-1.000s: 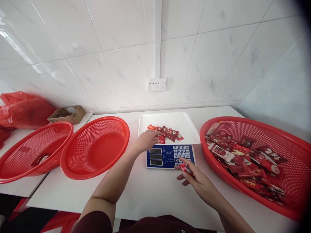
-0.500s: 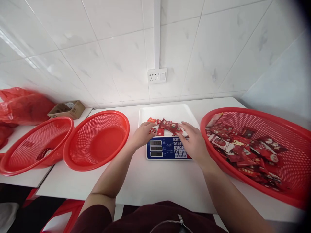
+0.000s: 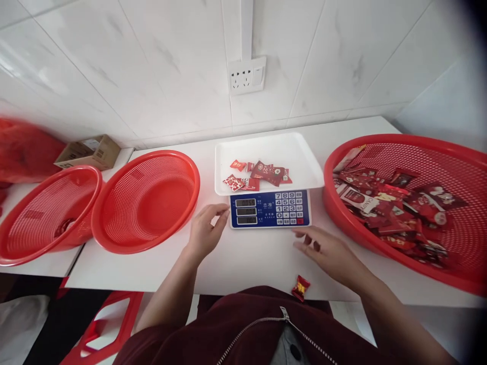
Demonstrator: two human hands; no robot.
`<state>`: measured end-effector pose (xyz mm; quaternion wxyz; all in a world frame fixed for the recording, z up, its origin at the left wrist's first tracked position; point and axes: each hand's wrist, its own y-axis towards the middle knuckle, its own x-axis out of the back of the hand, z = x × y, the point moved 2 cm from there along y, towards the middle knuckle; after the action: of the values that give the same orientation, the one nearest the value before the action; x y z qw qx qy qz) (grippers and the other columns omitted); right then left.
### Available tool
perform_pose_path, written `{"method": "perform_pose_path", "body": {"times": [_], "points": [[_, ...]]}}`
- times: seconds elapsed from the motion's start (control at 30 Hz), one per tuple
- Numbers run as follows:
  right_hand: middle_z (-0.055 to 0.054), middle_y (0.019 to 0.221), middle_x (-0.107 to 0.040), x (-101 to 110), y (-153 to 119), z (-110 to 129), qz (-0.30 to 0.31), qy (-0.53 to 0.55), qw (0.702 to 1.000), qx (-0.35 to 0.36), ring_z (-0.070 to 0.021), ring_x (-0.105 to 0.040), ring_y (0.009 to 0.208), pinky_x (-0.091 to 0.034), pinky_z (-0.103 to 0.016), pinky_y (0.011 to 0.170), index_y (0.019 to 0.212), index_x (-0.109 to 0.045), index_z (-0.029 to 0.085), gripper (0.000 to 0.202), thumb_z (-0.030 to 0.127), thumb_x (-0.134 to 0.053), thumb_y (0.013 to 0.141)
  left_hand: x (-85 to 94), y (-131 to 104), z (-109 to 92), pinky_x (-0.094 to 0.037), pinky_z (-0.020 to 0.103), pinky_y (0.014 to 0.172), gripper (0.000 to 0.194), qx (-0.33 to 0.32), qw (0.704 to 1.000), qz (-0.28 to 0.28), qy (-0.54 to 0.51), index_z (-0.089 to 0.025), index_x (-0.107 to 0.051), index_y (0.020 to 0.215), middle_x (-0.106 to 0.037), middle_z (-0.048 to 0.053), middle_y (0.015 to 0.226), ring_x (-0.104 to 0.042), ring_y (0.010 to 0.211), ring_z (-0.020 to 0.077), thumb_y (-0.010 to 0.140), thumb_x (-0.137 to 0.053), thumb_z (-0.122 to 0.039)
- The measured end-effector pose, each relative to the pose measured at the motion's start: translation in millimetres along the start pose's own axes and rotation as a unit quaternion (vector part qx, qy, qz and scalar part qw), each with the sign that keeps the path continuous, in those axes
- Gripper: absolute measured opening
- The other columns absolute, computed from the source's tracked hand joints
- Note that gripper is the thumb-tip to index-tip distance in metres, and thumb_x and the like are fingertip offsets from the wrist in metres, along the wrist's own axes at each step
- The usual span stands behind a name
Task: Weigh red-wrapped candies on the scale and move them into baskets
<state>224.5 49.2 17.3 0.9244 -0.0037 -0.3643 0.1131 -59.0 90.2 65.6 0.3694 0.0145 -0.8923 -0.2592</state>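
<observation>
White tray (image 3: 281, 147) bears a maroon packet (image 3: 267, 173) crosswise, right end nearer.

At centre, we read 志准 and digits 0–9 on the blue scale panel (image 3: 269, 215); at right, CANDY on a packet (image 3: 357, 202). Display digits: uncertain.

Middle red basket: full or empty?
Empty: the middle red basket shows its bare bottom and mesh walls, with nothing lying inside.

White table (image 3: 228, 274) bearing scale (image 3: 270, 210), red baskets (image 3: 175, 228), one candy (image 3: 301, 288).
</observation>
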Motion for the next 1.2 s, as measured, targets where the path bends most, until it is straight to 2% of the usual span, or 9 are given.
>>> {"method": "perform_pose_path", "body": {"times": [0.1,0.17,0.37,0.53,0.63,0.73,0.9,1.03,1.2], "points": [[-0.006,0.114,-0.058,-13,-18,2,0.206,0.010,0.978,0.017,-0.0215,-0.060,0.097,-0.050,-0.033,0.084,0.110,-0.062,0.025,0.035,0.031,-0.059,0.076,-10.8,-18,2,-0.052,0.024,0.069,0.013,-0.004,0.998,0.066,-0.015,-0.020,-0.063,0.095,-0.070,0.003,0.086,-0.064,0.077,0.0131,0.087,-0.052,-0.021],[-0.006,0.113,-0.056,-21,-29,3,0.272,0.018,0.962,0.015,-0.0186,-0.061,0.092,-0.050,-0.029,0.081,0.112,-0.061,0.026,0.039,0.021,-0.056,0.074,-16.4,-28,3,-0.052,0.024,0.070,0.014,-0.002,0.995,0.093,-0.027,-0.020,-0.062,0.096,-0.069,0.003,0.086,-0.064,0.078,0.0131,0.087,-0.051,-0.020],[-0.003,0.084,-0.063,-33,-33,5,0.262,-0.039,0.963,0.048,-0.0214,-0.058,0.084,-0.045,-0.030,0.070,0.078,-0.065,0.025,0.029,0.004,-0.049,0.065,-24.1,-35,2,-0.052,0.026,0.074,0.016,0.020,0.991,0.130,-0.037,-0.021,-0.062,0.098,-0.069,0.003,0.089,-0.064,0.082,0.0139,0.089,-0.049,-0.022],[0.000,0.076,-0.062,-34,-20,8,0.268,-0.035,0.960,0.066,-0.0169,-0.058,0.070,-0.043,-0.026,0.062,0.070,-0.063,0.024,0.027,0.002,-0.048,0.065,-25.8,-32,-3,-0.053,0.027,0.073,0.018,0.005,0.990,0.138,-0.033,-0.023,-0.062,0.100,-0.069,0.004,0.089,-0.064,0.082,0.0147,0.089,-0.047,-0.024],[0.000,0.076,-0.063,-22,3,19,0.207,0.010,0.975,0.077,-0.0158,-0.060,0.069,-0.046,-0.026,0.064,0.073,-0.066,0.024,0.020,0.010,-0.053,0.074,-27.1,-33,-4,-0.052,0.027,0.074,0.018,0.004,0.990,0.134,-0.035,-0.022,-0.062,0.099,-0.069,0.004,0.089,-0.064,0.083,0.0147,0.089,-0.047,-0.023],[-0.003,0.083,-0.065,-1,40,41,0.023,0.075,0.993,0.089,-0.0187,-0.061,0.079,-0.050,-0.031,0.072,0.084,-0.067,0.024,0.014,0.030,-0.055,0.083,-29.0,-33,-8,-0.052,0.026,0.073,0.018,0.002,0.990,0.138,-0.036,-0.022,-0.062,0.099,-0.069,0.004,0.089,-0.064,0.083,0.0149,0.089,-0.047,-0.022],[-0.007,0.114,-0.060,20,87,72,-0.192,0.174,0.951,0.166,-0.0210,-0.056,0.107,-0.049,-0.037,0.089,0.113,-0.057,0.024,0.031,0.038,-0.053,0.086,-27.8,-32,-14,-0.052,0.027,0.073,0.018,-0.013,0.990,0.136,-0.031,-0.022,-0.062,0.099,-0.069,0.004,0.090,-0.064,0.083,0.0149,0.089,-0.047,-0.022],[-0.008,0.114,-0.061,9,79,62,-0.231,0.108,0.952,0.169,-0.0220,-0.058,0.105,-0.050,-0.037,0.088,0.110,-0.059,0.023,0.028,0.038,-0.051,0.087,-22.3,-35,-12,-0.052,0.027,0.072,0.018,-0.002,0.992,0.124,-0.027,-0.022,-0.061,0.099,-0.069,0.003,0.090,-0.064,0.083,0.0150,0.089,-0.047,-0.021],[-0.003,0.072,-0.065,-24,32,18,-0.144,0.090,0.985,0.041,-0.0176,-0.060,0.064,-0.050,-0.029,0.058,0.082,-0.061,0.022,0.027,0.045,-0.047,0.086,-20.6,-39,-3,-0.053,0.026,0.070,0.018,0.024,0.990,0.139,-0.018,-0.023,-0.062,0.098,-0.069,0.003,0.088,-0.065,0.081,0.0151,0.088,-0.047,-0.022]]}}
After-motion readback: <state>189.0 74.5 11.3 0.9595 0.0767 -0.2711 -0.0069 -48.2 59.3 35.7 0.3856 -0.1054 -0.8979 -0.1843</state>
